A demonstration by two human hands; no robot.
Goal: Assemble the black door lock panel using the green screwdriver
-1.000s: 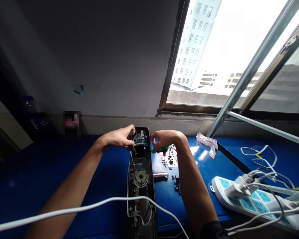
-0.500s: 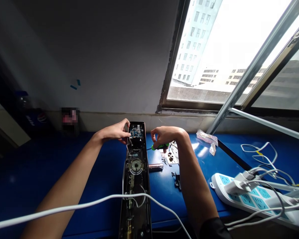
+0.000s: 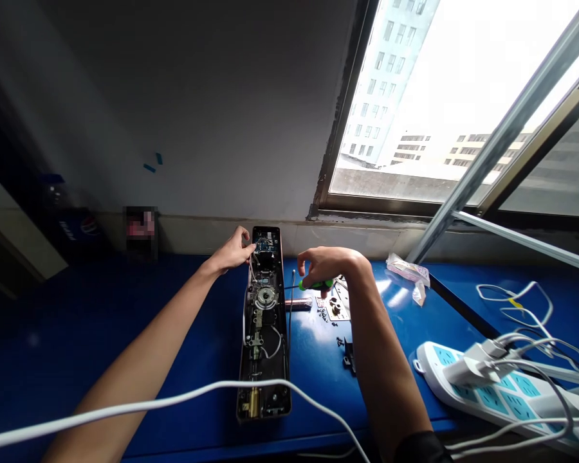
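Note:
A long black door lock housing lies on the blue table with its inside facing up. At its far end is a circuit board, and a round metal part sits near its middle. My left hand grips the far left edge, thumb by the board and fingers bent over the side. To the right of the housing, my right hand is closed around a green-handled screwdriver. Its thin shaft points left toward the housing. Thin wires run down the housing's left side.
Right of the housing lie a copper-coloured cylinder, a metal plate, small screws and a black bracket. A white power strip with plugs sits at right. One white cable crosses the foreground. Behind is a wall.
The lock housing has shifted away toward the wall, and its near end now shows. My left hand moved with it. The screwdriver has stayed in my right hand, its shaft now visible.

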